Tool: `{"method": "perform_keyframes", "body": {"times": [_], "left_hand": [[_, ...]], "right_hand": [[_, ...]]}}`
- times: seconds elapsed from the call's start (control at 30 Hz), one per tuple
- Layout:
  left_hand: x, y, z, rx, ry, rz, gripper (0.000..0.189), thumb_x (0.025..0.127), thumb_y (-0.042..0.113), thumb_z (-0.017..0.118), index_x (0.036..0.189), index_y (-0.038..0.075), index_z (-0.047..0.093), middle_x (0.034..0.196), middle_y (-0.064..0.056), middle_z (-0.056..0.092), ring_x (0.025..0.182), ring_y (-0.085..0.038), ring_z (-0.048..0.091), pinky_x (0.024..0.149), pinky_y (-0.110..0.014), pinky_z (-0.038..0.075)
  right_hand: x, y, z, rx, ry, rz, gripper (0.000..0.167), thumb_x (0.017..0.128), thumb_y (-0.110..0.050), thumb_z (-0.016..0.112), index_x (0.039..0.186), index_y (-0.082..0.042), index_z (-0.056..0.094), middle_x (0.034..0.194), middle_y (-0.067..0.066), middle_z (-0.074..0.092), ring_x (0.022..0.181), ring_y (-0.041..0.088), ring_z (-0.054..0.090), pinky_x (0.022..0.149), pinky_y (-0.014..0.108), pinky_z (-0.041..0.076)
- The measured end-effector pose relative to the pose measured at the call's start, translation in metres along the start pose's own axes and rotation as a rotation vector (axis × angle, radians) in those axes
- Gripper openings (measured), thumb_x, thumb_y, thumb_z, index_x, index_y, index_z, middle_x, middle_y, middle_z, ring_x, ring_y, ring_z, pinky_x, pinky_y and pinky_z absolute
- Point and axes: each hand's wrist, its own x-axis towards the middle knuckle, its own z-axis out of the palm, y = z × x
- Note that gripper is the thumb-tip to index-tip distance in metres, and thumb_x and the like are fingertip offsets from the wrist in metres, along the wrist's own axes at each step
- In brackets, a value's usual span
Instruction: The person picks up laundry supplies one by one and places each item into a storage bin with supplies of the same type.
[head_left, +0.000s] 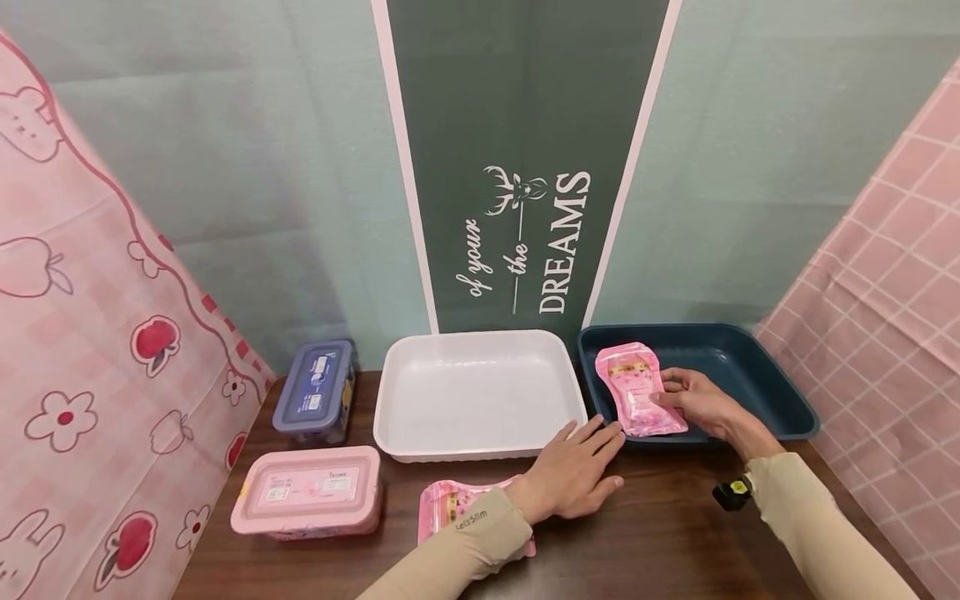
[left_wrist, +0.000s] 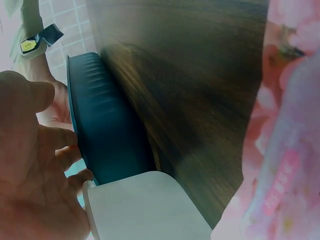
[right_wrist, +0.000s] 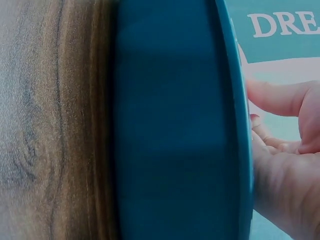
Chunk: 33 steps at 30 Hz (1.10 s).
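Note:
In the head view my right hand (head_left: pixel 703 406) pinches the right edge of a pink pouch (head_left: pixel 632 385). The pouch slants over the left part of a dark blue tray (head_left: pixel 723 358), its lower end near the front rim. My left hand (head_left: pixel 573 473) spreads its fingers, straight, by the adjoining corners of the blue tray and a white tray (head_left: pixel 480 396). Those fingers lie close to the pouch's lower corner. A second pink pouch (head_left: pixel 437 510) lies on the table, partly hidden under my left forearm. The blue tray's side hides part of my right hand (right_wrist: pixel 285 145) in the right wrist view.
On the left stand a pink lidded box (head_left: pixel 309 492) and, behind it, a blue lidded box (head_left: pixel 315 392). A printed cloth (head_left: pixel 525 83) hangs behind the trays, with pink cloths at both sides. All stands on a dark wooden table (head_left: pixel 660 533).

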Motion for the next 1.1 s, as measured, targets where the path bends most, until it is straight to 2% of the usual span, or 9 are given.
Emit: {"method": "perform_keyframes", "body": {"times": [0.47, 0.7, 0.9, 1.1], "left_hand": [[0.001, 0.001, -0.002, -0.016, -0.008, -0.005, 0.066, 0.113, 0.055, 0.033, 0.17, 0.023, 0.031, 0.176, 0.008, 0.028, 0.165, -0.018, 0.022, 0.133, -0.041, 0.025], [0.003, 0.0, 0.0, -0.015, -0.009, 0.0, 0.066, 0.112, 0.055, 0.033, 0.17, 0.023, 0.031, 0.176, 0.007, 0.029, 0.165, -0.018, 0.022, 0.133, -0.041, 0.025], [0.004, 0.001, -0.001, 0.04, 0.002, 0.001, 0.066, 0.112, 0.056, 0.033, 0.17, 0.023, 0.032, 0.176, 0.008, 0.03, 0.165, -0.017, 0.023, 0.132, -0.04, 0.026], [0.003, 0.001, 0.002, 0.032, -0.004, 0.0, 0.066, 0.112, 0.056, 0.033, 0.169, 0.024, 0.032, 0.176, 0.008, 0.03, 0.165, -0.017, 0.023, 0.132, -0.04, 0.026]], "right_hand": [[0.009, 0.008, 0.002, 0.002, -0.043, 0.028, 0.05, 0.107, -0.009, 0.063, 0.142, 0.012, 0.035, 0.106, 0.004, 0.073, 0.087, 0.014, 0.072, 0.077, 0.03, 0.064], [0.013, 0.008, 0.005, 0.012, -0.032, 0.041, 0.049, 0.107, -0.007, 0.061, 0.142, 0.013, 0.033, 0.104, 0.003, 0.072, 0.087, 0.012, 0.071, 0.077, 0.03, 0.063], [0.014, 0.011, 0.005, -0.023, -0.004, 0.053, 0.052, 0.107, -0.01, 0.062, 0.143, 0.013, 0.033, 0.104, 0.003, 0.072, 0.086, 0.013, 0.069, 0.076, 0.029, 0.062], [0.017, 0.016, 0.005, -0.037, -0.002, 0.066, 0.053, 0.107, -0.009, 0.062, 0.144, 0.013, 0.033, 0.107, 0.005, 0.071, 0.088, 0.014, 0.068, 0.078, 0.029, 0.062]]}}
